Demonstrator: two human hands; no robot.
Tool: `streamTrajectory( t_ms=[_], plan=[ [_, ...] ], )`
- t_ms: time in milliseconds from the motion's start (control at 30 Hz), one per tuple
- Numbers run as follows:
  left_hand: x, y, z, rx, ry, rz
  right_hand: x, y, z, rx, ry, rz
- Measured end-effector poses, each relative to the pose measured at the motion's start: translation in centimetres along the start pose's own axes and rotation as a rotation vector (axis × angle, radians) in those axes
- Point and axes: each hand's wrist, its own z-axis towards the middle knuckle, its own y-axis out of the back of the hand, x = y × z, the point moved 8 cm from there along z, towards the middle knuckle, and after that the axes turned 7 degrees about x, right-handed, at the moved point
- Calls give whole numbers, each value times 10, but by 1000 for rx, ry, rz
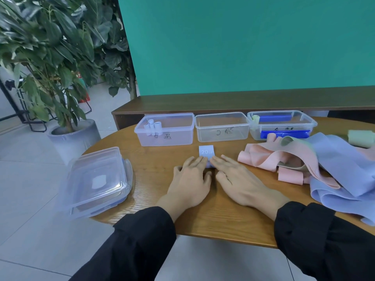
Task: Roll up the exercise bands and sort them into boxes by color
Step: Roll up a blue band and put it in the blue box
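Observation:
A pale blue band (206, 152) marked "20 LB" lies on the round wooden table (154, 159), mostly rolled under my fingers. My left hand (191, 180) and my right hand (238, 182) lie side by side with straight fingers pressing on the roll. Three clear boxes stand behind it: the left box (183, 131) holds pale rolled bands (154, 126), the middle box (222, 126) holds nothing, and the right box (304, 121) holds a light green roll and something dark blue. A heap of pink bands (261, 157) and pale blue bands (343, 165) lies at the right.
Stacked clear lids (97, 179) overhang the table's left edge. A light green roll (360, 138) rests at the far right. A low wooden bench (243, 102) and a green wall stand behind the table. A potted plant (67, 138) stands on the floor to the left.

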Motion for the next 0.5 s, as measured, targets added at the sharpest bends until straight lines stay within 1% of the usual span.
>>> streamTrajectory(
  t_ms=[133,233,333,400,500],
  plan=[
    [-3,10,1,-113,-46,2,-6,-1,9,23,-30,1],
    [-1,3,5,-51,-32,15,-5,2,14,17,-33,-1],
    [5,-3,15,-13,-15,0,-3,8,15,-44,-10,44],
    [7,-2,19,-10,-7,-23,-4,10,15,-73,-3,56],
    [4,5,22,-60,-25,-58,-6,7,18,-50,-17,53]
  ],
)
